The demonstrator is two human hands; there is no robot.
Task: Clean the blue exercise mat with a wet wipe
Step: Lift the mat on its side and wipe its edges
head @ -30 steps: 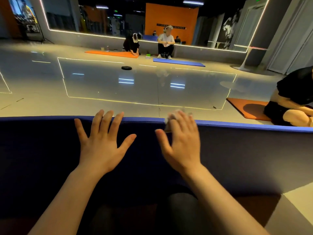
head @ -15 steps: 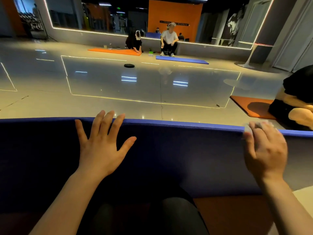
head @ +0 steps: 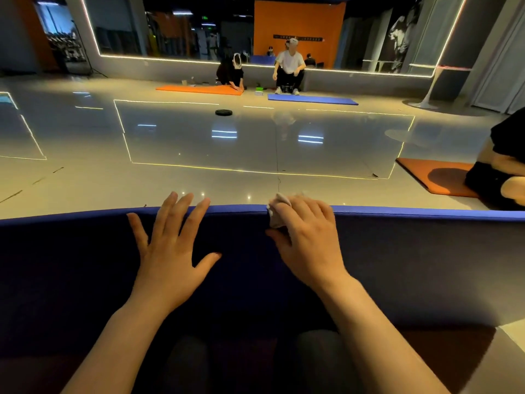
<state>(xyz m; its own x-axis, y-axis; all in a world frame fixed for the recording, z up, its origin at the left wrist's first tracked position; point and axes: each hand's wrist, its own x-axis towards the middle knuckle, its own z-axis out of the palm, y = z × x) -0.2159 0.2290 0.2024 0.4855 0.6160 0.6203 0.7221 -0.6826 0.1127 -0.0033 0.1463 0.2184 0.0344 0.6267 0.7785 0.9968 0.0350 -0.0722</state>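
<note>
I see the blue exercise mat spread wide across the foreground, its far edge meeting the glossy floor, and at that edge the white wet wipe lies bunched on the mat. My right hand presses on the wipe; its fingers seem to curl over the cloth, though the wipe hides their tips. Beside the wipe, my left hand rests flat on the mat, fingers straight and spread, grasping nothing.

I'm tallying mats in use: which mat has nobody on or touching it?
The far blue mat by the mirror wall. A person's hands touch the orange mat beside it; someone sits on the right-hand one.
</note>
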